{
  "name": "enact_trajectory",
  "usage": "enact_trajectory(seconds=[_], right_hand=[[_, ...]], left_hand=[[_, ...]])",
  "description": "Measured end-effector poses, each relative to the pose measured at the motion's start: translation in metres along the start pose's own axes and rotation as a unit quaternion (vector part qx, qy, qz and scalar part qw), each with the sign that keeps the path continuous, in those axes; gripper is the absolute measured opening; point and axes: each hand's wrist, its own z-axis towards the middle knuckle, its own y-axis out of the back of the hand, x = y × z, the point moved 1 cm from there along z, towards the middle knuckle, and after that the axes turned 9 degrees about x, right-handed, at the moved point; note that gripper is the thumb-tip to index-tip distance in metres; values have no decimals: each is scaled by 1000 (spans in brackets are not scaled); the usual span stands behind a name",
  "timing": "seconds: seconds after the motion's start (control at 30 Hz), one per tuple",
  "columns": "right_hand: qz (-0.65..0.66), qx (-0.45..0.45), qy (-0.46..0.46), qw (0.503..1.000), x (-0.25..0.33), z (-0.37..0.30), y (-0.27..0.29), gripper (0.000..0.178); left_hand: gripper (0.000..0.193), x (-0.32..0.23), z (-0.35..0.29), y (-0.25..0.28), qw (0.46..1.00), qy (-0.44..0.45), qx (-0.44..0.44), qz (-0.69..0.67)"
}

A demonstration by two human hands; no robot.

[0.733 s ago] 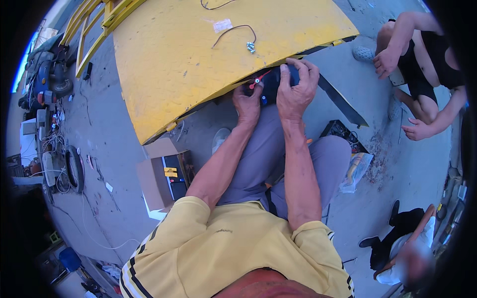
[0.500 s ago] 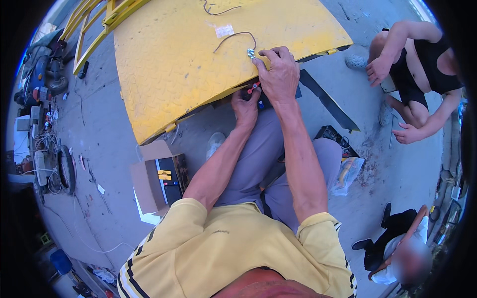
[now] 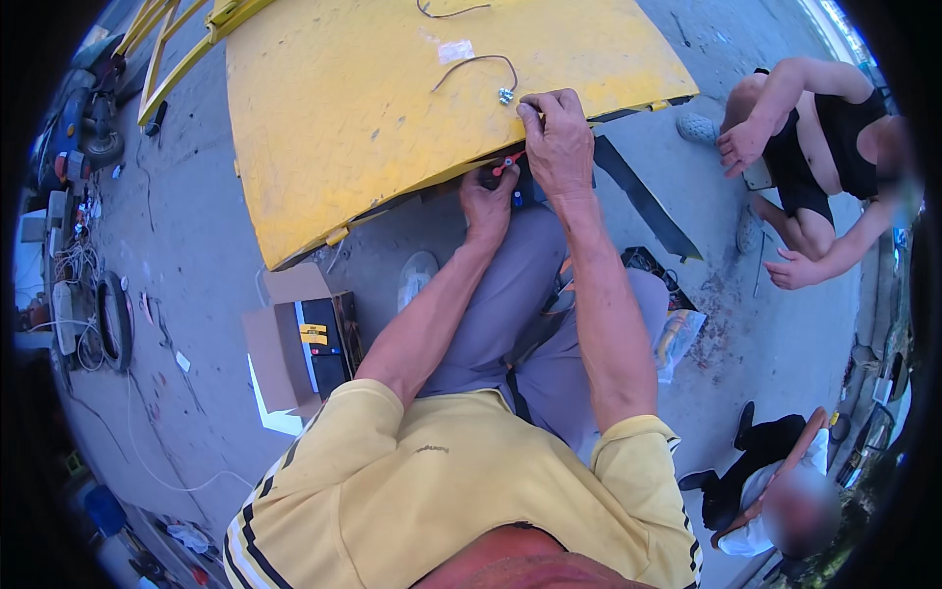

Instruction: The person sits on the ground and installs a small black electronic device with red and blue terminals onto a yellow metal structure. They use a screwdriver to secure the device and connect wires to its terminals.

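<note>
A yellow metal plate (image 3: 392,118) fills the view ahead of me, its near edge raised above the floor. My left hand (image 3: 486,204) is curled under that edge, its thumb and fingers closed on a small red part (image 3: 506,166). What else it grips is hidden. Over the edge, my right hand (image 3: 561,147) is bent with thumb and fingertips pinched together; anything between them is too small to make out. Just left of its fingertips, a cluster of small silvery metal pieces (image 3: 505,96) lies on the plate. A dark box-like thing with a blue spot (image 3: 518,198) shows partly below my hands.
A short brown wire (image 3: 478,60) lies on the plate. An open cardboard box (image 3: 275,358) with a black battery (image 3: 327,355) stands left of my legs. To the right are a dark strip (image 3: 643,201), a plastic bag (image 3: 679,339) and two people, one crouching close.
My right hand has drawn slightly right, away from the silvery pieces. My left hand stays under the plate edge at the red part. The whole view has shifted a little.
</note>
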Motion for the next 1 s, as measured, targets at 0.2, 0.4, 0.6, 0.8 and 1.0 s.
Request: enact_trajectory(seconds=[0.2,0.4,0.6,0.8,1.0], right_hand=[[147,92,-107,979,-22,-48,26,15],[87,141,-81,983,-32,-63,2,14],[92,140,-112,979,-27,-59,-11,14],[143,163,-167,962,-23,-54,-11,13],[107,123,-62,985,-38,-60,-25,8]], left_hand=[[23,0,-1,-3,996,-87,-20,-9],[27,5,3,0,997,-65,-19,38],[29,8,3,2,999,-48,4,2],[28,13,4,6,997,-63,26,-27],[26,11,-1,10,998,-35,33,-37]])
